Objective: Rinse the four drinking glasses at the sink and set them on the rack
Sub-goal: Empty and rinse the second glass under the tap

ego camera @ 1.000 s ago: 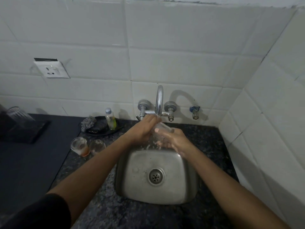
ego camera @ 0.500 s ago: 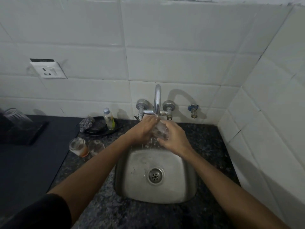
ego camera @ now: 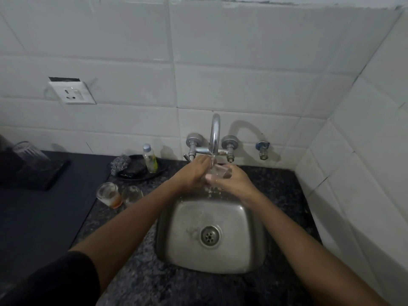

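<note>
Water runs from the tap (ego camera: 214,133) onto a clear drinking glass (ego camera: 220,171) held over the steel sink (ego camera: 189,239). My right hand (ego camera: 234,180) grips the glass from the right. My left hand (ego camera: 194,173) is against its left side, fingers curled at the glass. Two more glasses stand on the counter left of the sink: one with an orange residue (ego camera: 109,195) and a clear one (ego camera: 132,194) beside it. A ribbed glass (ego camera: 27,153) stands upside down on the black rack (ego camera: 42,175) at the far left.
A black dish (ego camera: 141,173) behind the two glasses holds a steel scrubber (ego camera: 120,163) and a small soap bottle (ego camera: 150,159). A second wall tap (ego camera: 262,149) sits right of the main one. Tiled walls close off the back and right. A socket (ego camera: 71,93) is on the wall.
Both hands stay under the running water with the glass. The glass has turned in my hands, and my right hand now wraps it from the right side.
</note>
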Available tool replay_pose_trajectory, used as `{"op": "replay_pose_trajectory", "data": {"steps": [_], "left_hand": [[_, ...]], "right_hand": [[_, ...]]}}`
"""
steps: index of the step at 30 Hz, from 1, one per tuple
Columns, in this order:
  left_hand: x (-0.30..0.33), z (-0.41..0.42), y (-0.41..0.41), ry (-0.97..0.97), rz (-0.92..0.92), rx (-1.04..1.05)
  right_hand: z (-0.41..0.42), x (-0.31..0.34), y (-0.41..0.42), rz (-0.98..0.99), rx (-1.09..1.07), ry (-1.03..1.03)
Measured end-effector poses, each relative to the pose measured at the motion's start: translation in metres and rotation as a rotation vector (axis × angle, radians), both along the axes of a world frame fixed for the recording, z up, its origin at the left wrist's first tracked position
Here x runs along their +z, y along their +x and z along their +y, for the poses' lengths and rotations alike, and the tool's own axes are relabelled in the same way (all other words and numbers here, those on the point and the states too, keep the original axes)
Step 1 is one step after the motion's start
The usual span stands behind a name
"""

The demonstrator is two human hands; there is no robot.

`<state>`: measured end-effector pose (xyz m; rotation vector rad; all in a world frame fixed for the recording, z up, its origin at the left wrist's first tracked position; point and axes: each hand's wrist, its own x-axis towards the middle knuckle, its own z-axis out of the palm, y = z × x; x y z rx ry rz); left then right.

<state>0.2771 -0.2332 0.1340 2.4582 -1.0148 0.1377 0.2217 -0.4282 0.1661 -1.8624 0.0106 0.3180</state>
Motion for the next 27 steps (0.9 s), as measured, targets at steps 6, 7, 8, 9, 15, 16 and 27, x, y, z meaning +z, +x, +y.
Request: {"op": "replay_pose_trajectory", "data": {"steps": [6, 7, 8, 9, 15, 16, 27], "left_hand": [[0.000, -0.007, 0.000, -0.041, -0.050, -0.025], [-0.001, -0.006, 0.002, -0.033, -0.044, -0.059], [0.000, -0.005, 0.002, -0.012, -0.016, -0.071], [-0.003, -0.005, 0.002, -0.004, 0.000, -0.069], [-0.018, -0.008, -0.002, -0.107, 0.005, 0.031], [-0.016, -0.009, -0.002, -0.127, 0.085, 0.071], [0.004, 0.005, -0.006, -0.925, 1.416, 0.242]], "right_hand": [[0.001, -0.011, -0.001, -0.420, -0.025, -0.448], [0.002, -0.014, -0.001, -0.454, -0.004, -0.467], [0.002, -0.017, 0.001, -0.400, 0.009, -0.409], [0.002, -0.012, 0.001, -0.261, -0.005, -0.278], [0.003, 0.004, 0.001, -0.001, -0.004, -0.165], [0.003, 0.005, -0.001, -0.139, 0.006, -0.314], [-0.005, -0.001, 0.006, -0.738, 0.272, -0.639]]}}
